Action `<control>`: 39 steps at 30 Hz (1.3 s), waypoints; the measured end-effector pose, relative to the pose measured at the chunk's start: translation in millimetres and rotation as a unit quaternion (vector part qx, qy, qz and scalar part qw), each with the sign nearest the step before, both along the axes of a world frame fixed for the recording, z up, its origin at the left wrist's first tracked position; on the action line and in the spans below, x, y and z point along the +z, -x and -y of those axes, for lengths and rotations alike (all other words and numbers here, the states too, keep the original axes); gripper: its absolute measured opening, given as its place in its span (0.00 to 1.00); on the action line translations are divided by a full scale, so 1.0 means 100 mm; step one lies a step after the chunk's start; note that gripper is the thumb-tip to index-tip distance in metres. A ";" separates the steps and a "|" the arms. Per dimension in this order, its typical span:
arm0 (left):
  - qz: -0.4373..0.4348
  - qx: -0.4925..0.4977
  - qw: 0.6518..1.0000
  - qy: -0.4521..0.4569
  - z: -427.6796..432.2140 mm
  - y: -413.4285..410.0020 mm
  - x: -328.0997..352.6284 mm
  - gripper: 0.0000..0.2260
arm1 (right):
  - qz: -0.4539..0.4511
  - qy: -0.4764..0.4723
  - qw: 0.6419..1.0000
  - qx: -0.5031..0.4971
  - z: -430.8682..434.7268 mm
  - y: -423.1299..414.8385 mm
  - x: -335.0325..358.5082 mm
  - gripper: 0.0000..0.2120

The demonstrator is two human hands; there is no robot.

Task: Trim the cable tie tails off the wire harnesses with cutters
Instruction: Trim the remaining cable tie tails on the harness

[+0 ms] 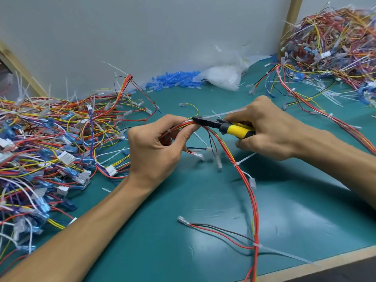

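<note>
Just right of the left hand gripping the wire harness, the right hand clasps cutters, tips pointing left, tie tail trailing rightward above.

Bare left hand and bare right hand, knuckles and tendons showing. Left forearm and right forearm likewise uncovered, as far as the view reaches.

Mat lay open at near centre and right, crossed only by one harness. Left pile and right pile blocked both sides; bag blocked the back.
</note>
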State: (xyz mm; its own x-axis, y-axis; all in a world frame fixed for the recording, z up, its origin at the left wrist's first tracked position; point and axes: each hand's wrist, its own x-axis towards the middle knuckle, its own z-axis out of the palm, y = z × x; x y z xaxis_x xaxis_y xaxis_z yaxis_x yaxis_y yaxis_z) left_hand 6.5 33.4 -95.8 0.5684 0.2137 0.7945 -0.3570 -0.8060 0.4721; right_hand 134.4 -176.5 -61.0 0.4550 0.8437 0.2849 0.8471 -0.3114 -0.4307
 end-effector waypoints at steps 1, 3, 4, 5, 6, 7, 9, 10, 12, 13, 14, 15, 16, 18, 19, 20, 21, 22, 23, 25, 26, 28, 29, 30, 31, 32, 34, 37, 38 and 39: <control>0.001 0.000 1.000 0.003 0.00 0.00 0.00 0.07 | -0.006 -0.002 1.000 -0.007 -0.01 0.00 -0.01 0.06; 0.002 -0.001 1.000 0.013 -0.01 0.00 0.01 0.07 | -0.036 -0.008 0.999 -0.014 -0.03 0.03 -0.03 0.04; 0.004 0.000 1.000 0.016 -0.01 0.00 0.02 0.07 | -0.052 -0.016 0.998 -0.013 -0.04 0.04 -0.03 0.07; 0.004 0.002 1.000 0.017 0.00 0.00 0.02 0.07 | -0.064 -0.024 0.998 -0.008 -0.05 0.05 -0.03 0.10; 0.004 0.006 1.000 0.017 0.00 0.00 0.03 0.07 | -0.074 -0.027 0.997 -0.007 -0.06 0.06 -0.02 0.12; 0.004 0.007 1.000 0.017 0.00 0.00 0.03 0.07 | -0.079 -0.030 0.996 -0.006 -0.06 0.07 -0.02 0.13; 0.005 0.006 1.000 0.016 0.00 0.00 0.03 0.07 | -0.070 -0.036 0.997 -0.007 -0.06 0.06 -0.02 0.13; 0.004 0.003 1.000 0.016 -0.01 0.00 0.02 0.07 | -0.063 -0.036 0.997 -0.008 -0.06 0.06 -0.02 0.10; 0.003 0.000 1.000 0.016 -0.01 0.00 0.02 0.07 | -0.035 -0.039 0.999 -0.012 -0.04 0.03 -0.03 0.04; 0.003 0.001 1.000 0.015 -0.01 0.00 0.02 0.07 | -0.020 -0.043 0.999 -0.010 -0.04 0.00 -0.03 0.06; 0.003 0.002 1.000 0.015 -0.01 0.00 0.02 0.07 | -0.008 -0.044 0.999 -0.008 -0.03 -0.01 -0.02 0.08; 0.003 0.002 1.000 0.015 -0.01 0.00 0.02 0.07 | 0.003 -0.049 0.999 -0.006 -0.02 -0.03 -0.03 0.09; 0.004 0.002 1.000 0.015 -0.01 0.00 0.02 0.07 | 0.011 -0.050 0.999 -0.006 -0.02 -0.03 -0.03 0.09; 0.006 0.002 1.000 0.012 -0.01 0.00 0.02 0.07 | 0.018 -0.050 0.999 -0.005 -0.02 -0.04 -0.04 0.09; 0.007 0.004 1.000 0.011 -0.01 0.01 0.02 0.06 | 0.020 -0.050 0.999 -0.004 -0.03 -0.04 -0.05 0.08; 0.008 0.005 1.000 0.011 -0.01 0.01 0.02 0.06 | 0.021 -0.050 0.999 -0.004 -0.04 -0.04 -0.05 0.08; 0.008 0.005 1.000 0.011 -0.01 0.01 0.02 0.06 | 0.023 -0.051 0.998 -0.003 -0.04 -0.04 -0.06 0.08; 0.008 0.005 1.000 0.010 -0.01 0.01 0.02 0.06 | 0.025 -0.051 0.998 -0.003 -0.04 -0.04 -0.06 0.07; 0.007 0.004 1.000 0.009 -0.01 0.01 0.02 0.06 | 0.027 -0.048 0.998 -0.002 -0.03 -0.05 -0.06 0.07; 0.004 0.003 1.000 0.005 -0.01 0.01 0.01 0.06 | 0.032 -0.034 0.999 0.006 -0.02 -0.06 -0.04 0.07; 0.002 0.004 1.000 0.003 -0.01 0.01 0.01 0.06 | 0.036 -0.026 0.999 0.011 -0.02 -0.06 -0.03 0.07; -0.001 0.007 1.000 0.001 -0.02 0.01 0.01 0.06 | 0.046 -0.012 0.999 0.011 -0.01 -0.08 0.00 0.08; -0.001 0.008 1.000 0.001 -0.02 0.01 0.01 0.06 | 0.052 -0.007 0.999 0.008 0.00 -0.09 0.01 0.08; -0.001 0.009 1.000 0.000 -0.02 0.01 0.01 0.06 | 0.057 -0.004 0.998 0.006 0.01 -0.10 0.02 0.10; -0.001 0.009 1.000 -0.001 -0.01 0.01 0.00 0.06 | 0.059 -0.003 0.998 0.004 0.02 -0.10 0.03 0.10; 0.000 0.010 1.000 -0.001 -0.01 0.02 0.01 0.06 | 0.058 -0.003 0.998 0.002 0.03 -0.10 0.04 0.11; -0.001 0.013 1.000 -0.003 -0.01 0.02 0.01 0.06 | 0.048 -0.001 0.999 -0.002 0.04 -0.08 0.07 0.10; 0.000 0.013 1.000 -0.008 -0.01 0.02 0.01 0.06 | 0.025 -0.002 1.000 0.001 0.05 -0.06 0.08 0.10; -0.001 0.011 1.000 -0.008 -0.01 0.02 0.01 0.06 | 0.019 0.002 1.000 0.002 0.05 -0.06 0.08 0.11; -0.001 0.010 1.000 -0.010 -0.01 0.03 0.01 0.06 | 0.016 0.008 1.000 0.003 0.05 -0.06 0.09 0.11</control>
